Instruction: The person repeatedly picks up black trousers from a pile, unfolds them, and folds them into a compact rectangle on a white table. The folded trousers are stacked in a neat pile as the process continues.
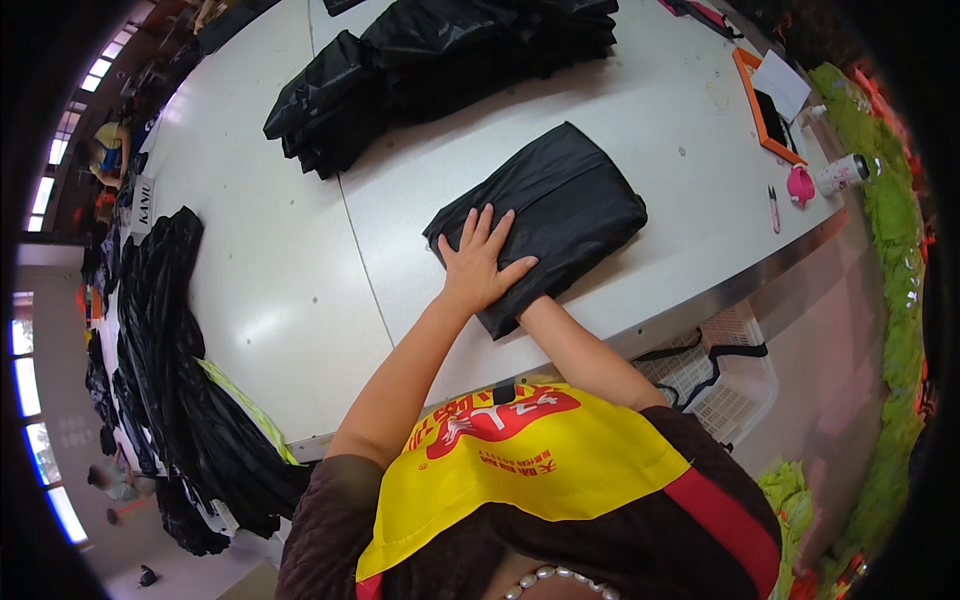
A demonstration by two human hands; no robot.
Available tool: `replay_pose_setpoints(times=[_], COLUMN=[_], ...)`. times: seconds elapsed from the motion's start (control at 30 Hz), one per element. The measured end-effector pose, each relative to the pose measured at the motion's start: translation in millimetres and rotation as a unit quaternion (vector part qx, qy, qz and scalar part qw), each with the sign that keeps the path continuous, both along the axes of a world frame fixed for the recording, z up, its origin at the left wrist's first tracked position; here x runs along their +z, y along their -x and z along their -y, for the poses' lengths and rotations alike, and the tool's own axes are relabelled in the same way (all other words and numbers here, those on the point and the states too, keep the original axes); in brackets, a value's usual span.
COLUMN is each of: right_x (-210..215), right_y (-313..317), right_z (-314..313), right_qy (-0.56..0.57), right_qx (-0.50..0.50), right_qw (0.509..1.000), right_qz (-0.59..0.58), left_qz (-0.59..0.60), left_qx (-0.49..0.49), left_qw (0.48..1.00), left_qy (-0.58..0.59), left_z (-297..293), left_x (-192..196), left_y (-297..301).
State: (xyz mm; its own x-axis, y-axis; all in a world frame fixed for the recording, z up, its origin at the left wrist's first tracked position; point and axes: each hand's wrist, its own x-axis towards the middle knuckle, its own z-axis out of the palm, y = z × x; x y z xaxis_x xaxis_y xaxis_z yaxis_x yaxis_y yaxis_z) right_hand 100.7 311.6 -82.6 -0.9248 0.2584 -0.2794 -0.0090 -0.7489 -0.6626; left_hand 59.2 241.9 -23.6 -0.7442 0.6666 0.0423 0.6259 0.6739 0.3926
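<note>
A folded black garment [560, 200] of thin, slightly shiny fabric lies at an angle on the white table [270, 270] in front of me. My left hand [480, 262] rests flat on its near left part, palm down, fingers and thumb spread. From the right, my other forearm reaches to the garment's near edge. Only the wrist end of my right hand [537, 312] shows there; the fabric covers its fingers, so their pose is hidden.
Folded black garments [440, 60] are stacked at the far side. Long black garments [160, 330] hang over the left edge. At right are an orange tray [750, 85], thread snips [774, 208], a pink lid [800, 186] and a bottle [842, 174]. A white basket [760, 375] stands below the table edge.
</note>
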Motion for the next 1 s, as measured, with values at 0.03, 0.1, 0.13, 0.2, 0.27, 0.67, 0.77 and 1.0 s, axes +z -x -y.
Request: replay_pose_setpoints(times=[0.03, 0.1, 0.13, 0.2, 0.27, 0.67, 0.77, 1.0], right_x=[-1, -4, 2, 60, 91, 86, 92, 212], right_y=[-3, -19, -33, -59, -82, 26, 10, 26], right_z=[-2, -22, -46, -114, -180, -223, -186, -155], right_qy=[-0.014, -0.077, -0.170, -0.397, -0.440, -0.274, -0.215, -0.139], right_qx=[0.004, 0.038, 0.125, 0.401, 0.266, 0.353, 0.328, 0.158], right_qw=[1.000, 0.996, 0.974, 0.812, 0.825, 0.855, 0.878, 0.977], right_qz=[0.009, 0.038, 0.087, 0.150, 0.235, 0.262, 0.275, 0.022], left_qz=[0.026, 0.075, 0.057, -0.035, -0.076, -0.112, -0.096, -0.090], left_qx=[0.005, 0.011, 0.012, 0.017, -0.005, 0.005, -0.002, 0.244], left_qw=[1.000, 0.997, 0.998, 0.999, 0.996, 0.994, 0.995, 0.961], left_qy=[-0.006, -0.017, -0.004, 0.023, 0.045, 0.005, -0.014, -0.091], left_z=[-1, 0, 0, 5, 4, 27, 57, 170], left_x=[-1, -5, -11, -21, -18, -19, -17, -32], left_y=[3, 7, 5, -5, -13, -12, -11, -59])
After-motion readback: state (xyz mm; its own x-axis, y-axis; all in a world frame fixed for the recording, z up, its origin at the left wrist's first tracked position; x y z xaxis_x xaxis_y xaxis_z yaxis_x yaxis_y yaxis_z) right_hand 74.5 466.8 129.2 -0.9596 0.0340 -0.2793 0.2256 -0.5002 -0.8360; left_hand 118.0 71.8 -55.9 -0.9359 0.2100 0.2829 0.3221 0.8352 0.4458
